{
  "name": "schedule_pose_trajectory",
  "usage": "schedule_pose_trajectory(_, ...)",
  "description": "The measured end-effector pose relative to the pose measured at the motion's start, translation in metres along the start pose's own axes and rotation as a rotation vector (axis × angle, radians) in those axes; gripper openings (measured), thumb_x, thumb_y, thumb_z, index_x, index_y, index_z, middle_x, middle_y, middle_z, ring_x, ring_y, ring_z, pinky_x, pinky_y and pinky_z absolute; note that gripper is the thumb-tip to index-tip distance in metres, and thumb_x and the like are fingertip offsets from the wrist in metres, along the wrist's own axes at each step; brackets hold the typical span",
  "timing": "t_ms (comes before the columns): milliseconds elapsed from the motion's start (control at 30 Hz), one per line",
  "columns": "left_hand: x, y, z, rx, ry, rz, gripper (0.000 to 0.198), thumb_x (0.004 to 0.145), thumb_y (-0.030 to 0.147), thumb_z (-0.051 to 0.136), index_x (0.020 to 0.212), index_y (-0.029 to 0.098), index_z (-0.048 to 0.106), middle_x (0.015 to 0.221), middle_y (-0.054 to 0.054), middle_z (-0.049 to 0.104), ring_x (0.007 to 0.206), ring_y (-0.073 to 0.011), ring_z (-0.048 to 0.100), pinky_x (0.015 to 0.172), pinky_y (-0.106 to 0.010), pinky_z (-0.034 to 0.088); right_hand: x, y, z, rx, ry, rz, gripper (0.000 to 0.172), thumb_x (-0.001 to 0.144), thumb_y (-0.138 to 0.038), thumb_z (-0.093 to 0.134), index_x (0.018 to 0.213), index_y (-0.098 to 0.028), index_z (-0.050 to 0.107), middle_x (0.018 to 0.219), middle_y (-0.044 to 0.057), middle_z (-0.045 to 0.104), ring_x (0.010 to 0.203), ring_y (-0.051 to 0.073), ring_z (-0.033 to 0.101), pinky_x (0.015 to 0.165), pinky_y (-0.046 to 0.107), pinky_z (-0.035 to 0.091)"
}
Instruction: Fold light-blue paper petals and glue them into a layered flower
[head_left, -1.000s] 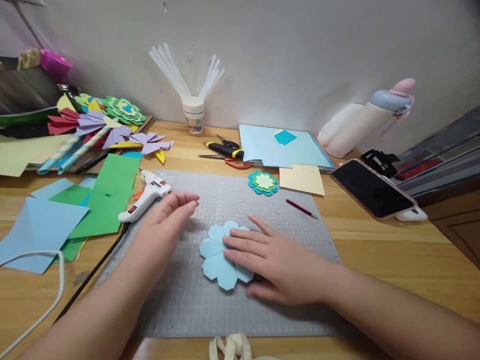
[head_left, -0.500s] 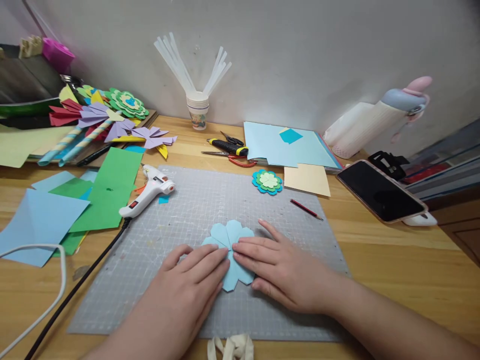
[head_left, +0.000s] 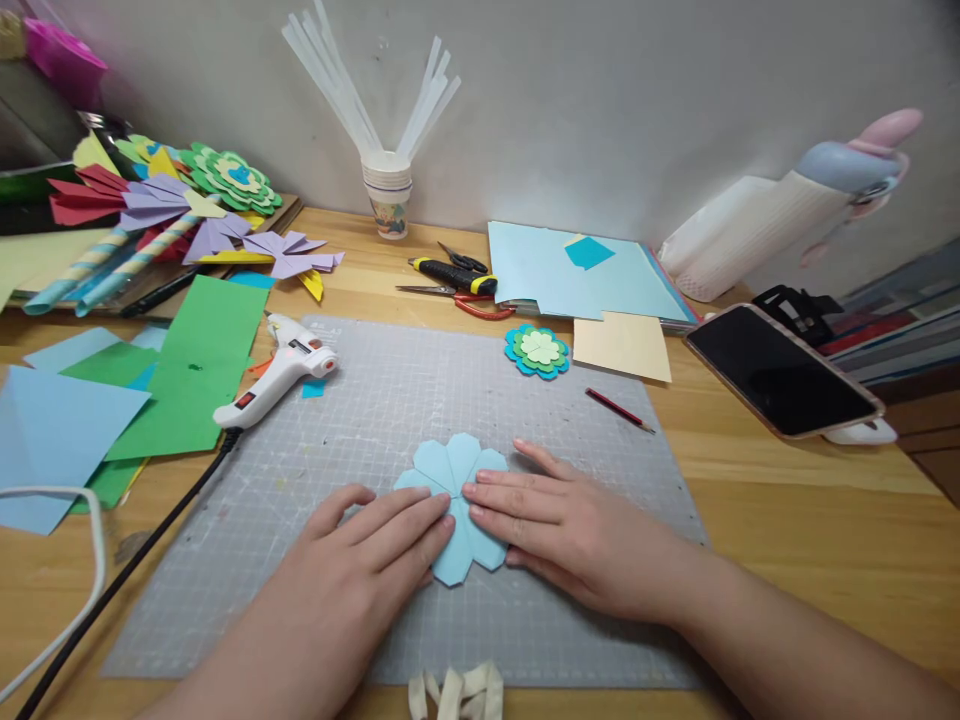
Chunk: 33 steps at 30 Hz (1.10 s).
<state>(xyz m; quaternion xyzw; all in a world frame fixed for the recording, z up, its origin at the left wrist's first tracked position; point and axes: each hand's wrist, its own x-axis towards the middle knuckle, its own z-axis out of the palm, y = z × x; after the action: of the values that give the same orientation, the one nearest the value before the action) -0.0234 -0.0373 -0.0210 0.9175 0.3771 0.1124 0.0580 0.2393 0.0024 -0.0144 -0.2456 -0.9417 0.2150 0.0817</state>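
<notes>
2 hands (head_left: 352,570) (head_left: 570,535) on paper flower (head_left: 450,465)

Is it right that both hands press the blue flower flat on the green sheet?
Not quite: in the head view the left hand and right hand press the blue flower on the grey mat; the green sheet lies apart, at left.
</notes>
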Motion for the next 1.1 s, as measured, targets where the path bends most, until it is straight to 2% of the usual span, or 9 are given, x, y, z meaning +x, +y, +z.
schedule_pose_trajectory(167,0.008,-0.003,-0.007,-0.009,-0.077,0.018,0.033,0.094,0.022,0.046,0.124,0.029,0.057,0.126,0.0,0.065,0.11,-0.0186,0.06,0.09,-0.035,0.035,0.001,0.005,0.003,0.004,0.053,-0.043,0.037,0.097,-0.021,0.046,0.134,-0.02,0.049,0.136,0.008,0.056,0.13,0.016,0.047,0.116,0.049,0.021)
schedule_pose_trajectory(267,0.009,-0.004,-0.013,-0.044,-0.078,0.012,0.031,0.093,0.026,0.049,0.122,0.031,0.058,0.126,0.001,0.065,0.11,-0.0187,0.061,0.09,-0.034,0.037,-0.001,0.005,0.0,-0.011,0.071,-0.044,0.04,0.096,-0.026,0.049,0.135,-0.019,0.048,0.136,0.009,0.056,0.131,0.018,0.045,0.116,0.048,0.021)
schedule_pose_trajectory(367,0.006,-0.004,-0.016,-0.05,-0.044,-0.063,0.035,0.089,0.039,0.055,0.124,0.032,0.057,0.13,-0.001,0.062,0.114,-0.0234,0.057,0.093,-0.039,0.038,-0.004,0.003,-0.004,-0.063,0.114,0.0,0.047,0.093,-0.036,0.053,0.135,-0.018,0.047,0.138,0.01,0.054,0.134,0.021,0.041,0.116,0.049,0.02)
schedule_pose_trajectory(433,0.004,-0.005,-0.016,-0.071,-0.01,-0.17,0.045,0.087,0.047,0.055,0.128,0.03,0.053,0.134,-0.006,0.058,0.118,-0.0277,0.054,0.095,-0.045,0.039,-0.005,-0.001,-0.004,-0.099,0.162,0.116,0.06,0.088,-0.047,0.057,0.139,-0.018,0.043,0.141,0.014,0.05,0.134,0.026,0.04,0.115,0.054,0.02)
schedule_pose_trajectory(533,0.007,-0.008,-0.015,-0.12,0.011,-0.331,0.062,0.083,0.052,0.057,0.136,0.023,0.044,0.139,-0.013,0.051,0.123,-0.0316,0.049,0.097,-0.05,0.041,-0.005,-0.01,0.003,-0.132,0.205,0.337,0.095,0.071,-0.065,0.064,0.146,-0.017,0.031,0.143,0.02,0.044,0.133,0.035,0.038,0.111,0.064,0.02)
schedule_pose_trajectory(633,0.017,-0.014,-0.012,-0.17,-0.026,-0.354,0.069,0.083,0.049,0.058,0.143,0.023,0.034,0.145,-0.012,0.044,0.131,-0.0312,0.041,0.103,-0.052,0.036,-0.003,-0.017,0.013,-0.134,0.203,0.428,0.116,0.061,-0.069,0.07,0.15,-0.017,0.016,0.145,0.022,0.039,0.135,0.039,0.033,0.11,0.067,0.018)
schedule_pose_trajectory(800,0.029,-0.02,-0.01,-0.293,-0.118,-0.319,0.052,0.094,0.041,0.042,0.144,0.03,0.031,0.146,-0.005,0.044,0.133,-0.0258,0.039,0.107,-0.051,0.029,-0.001,-0.019,0.02,-0.131,0.2,0.452,0.104,0.072,-0.053,0.069,0.151,-0.022,0.009,0.147,0.018,0.037,0.137,0.036,0.03,0.111,0.066,0.015)
schedule_pose_trajectory(967,0.015,-0.009,-0.019,-0.244,0.029,-0.434,0.042,0.092,0.04,0.044,0.131,0.027,0.047,0.127,-0.007,0.062,0.115,-0.0287,0.054,0.098,-0.053,0.035,0.0,-0.011,0.009,-0.17,0.267,0.488,0.082,0.083,-0.042,0.06,0.149,-0.024,0.015,0.145,0.014,0.04,0.136,0.031,0.033,0.111,0.064,0.015)
schedule_pose_trajectory(1100,-0.004,0.008,-0.024,-0.237,0.061,-0.41,0.037,0.089,0.039,0.051,0.125,0.03,0.051,0.108,-0.004,0.07,0.094,-0.0257,0.062,0.085,-0.045,0.043,0.004,0.002,0.006,-0.19,0.347,0.51,0.063,0.088,-0.034,0.054,0.144,-0.025,0.026,0.141,0.012,0.046,0.131,0.028,0.04,0.111,0.062,0.015)
